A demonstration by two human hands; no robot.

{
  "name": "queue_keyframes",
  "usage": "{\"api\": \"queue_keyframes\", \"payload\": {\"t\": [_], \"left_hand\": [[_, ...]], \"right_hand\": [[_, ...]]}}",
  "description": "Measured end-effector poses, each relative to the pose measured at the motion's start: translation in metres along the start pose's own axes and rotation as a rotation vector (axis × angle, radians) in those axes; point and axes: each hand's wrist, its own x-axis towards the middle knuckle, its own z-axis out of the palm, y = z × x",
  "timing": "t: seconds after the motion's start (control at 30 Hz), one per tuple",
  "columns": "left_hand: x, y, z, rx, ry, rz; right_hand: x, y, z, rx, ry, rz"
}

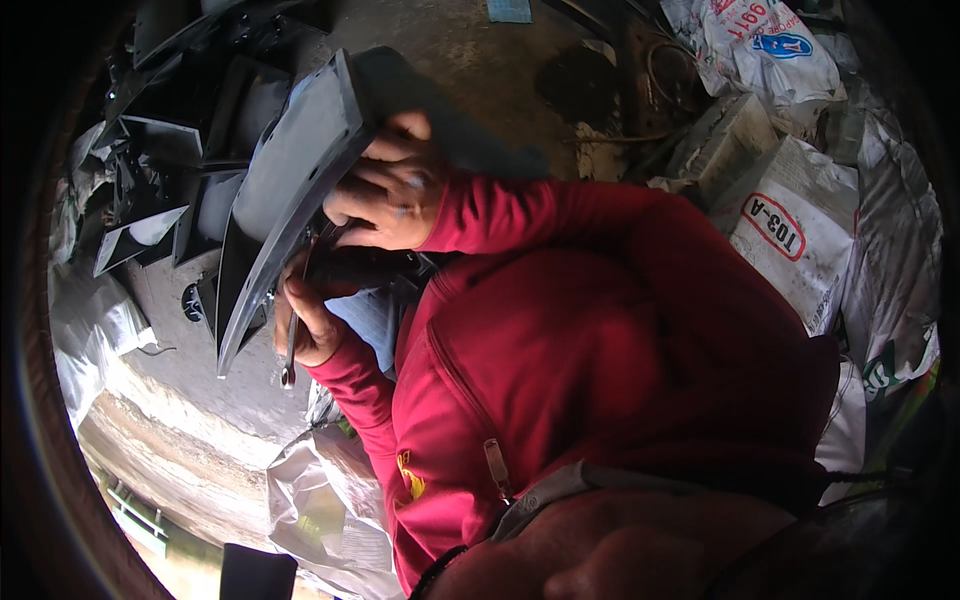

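A large dark grey metal part (302, 150) with a flat face and a long raised edge is tilted up in front of my chest. My left hand (315, 325) is closed on a slim metal wrench (290, 352), its ring end pointing down past my fingers. The wrench lies close to the inner side of the metal part, near a small bolt-like piece. My right hand (390, 195) is higher up, its fingers curled at the part's inner edge. What lies inside that grip is partly hidden by the fingers and shadow.
Several dark metal parts (215, 205) lie piled at the left. A clear plastic bag (90, 330) is at the far left, and another plastic bag (335, 490) lies beside my left arm. White printed sacks (800, 225) and a worn block (720, 135) are on the right.
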Motion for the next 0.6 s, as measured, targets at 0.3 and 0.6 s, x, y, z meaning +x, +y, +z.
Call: {"api": "queue_keyframes", "payload": {"t": [0.3,0.6], "left_hand": [[-0.003,0.090,-0.067,0.048,0.135,0.185],[0.055,0.097,-0.046,1.048,-0.207,0.454]], "right_hand": [[0.009,-0.001,-0.015,-0.002,-0.059,0.011],[0.014,-0.006,-0.032,0.039,-0.106,-0.069]]}}
